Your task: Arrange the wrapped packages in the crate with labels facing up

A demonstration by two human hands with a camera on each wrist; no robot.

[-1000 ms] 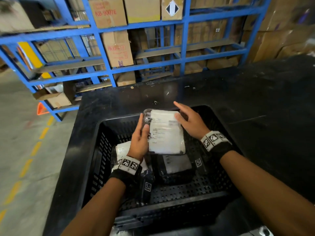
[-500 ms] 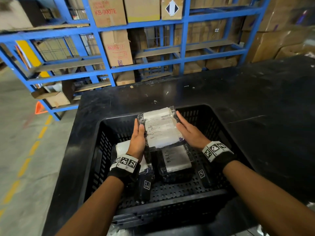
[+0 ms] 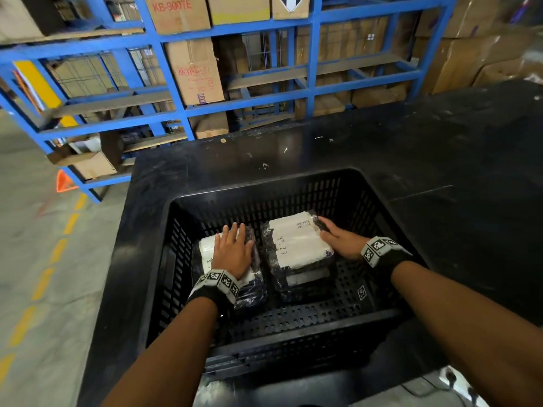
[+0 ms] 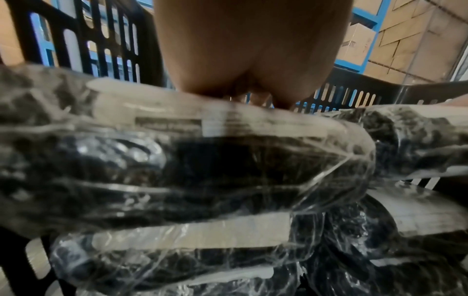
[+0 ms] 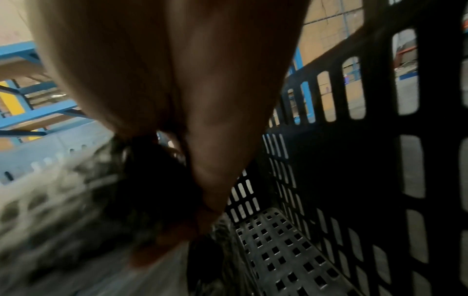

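left hand [image 3: 232, 252] flat on left package [image 3: 205, 248] | right hand [image 3: 340, 239] flat beside right package [image 3: 296, 245] | crate [image 3: 293, 189] walls close

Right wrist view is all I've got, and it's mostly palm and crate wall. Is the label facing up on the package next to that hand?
Observer: Yes. In the head view the top package shows its white label upward, and the right hand touches its right edge.
Operator: Is it lying on the crate floor?
Observer: No, it lies on a lower package, whose white label shows at the near edge.
Operator: What is the left hand doing?
Observer: The left hand rests flat, fingers straight, on the left stack, which also shows a white label on top.
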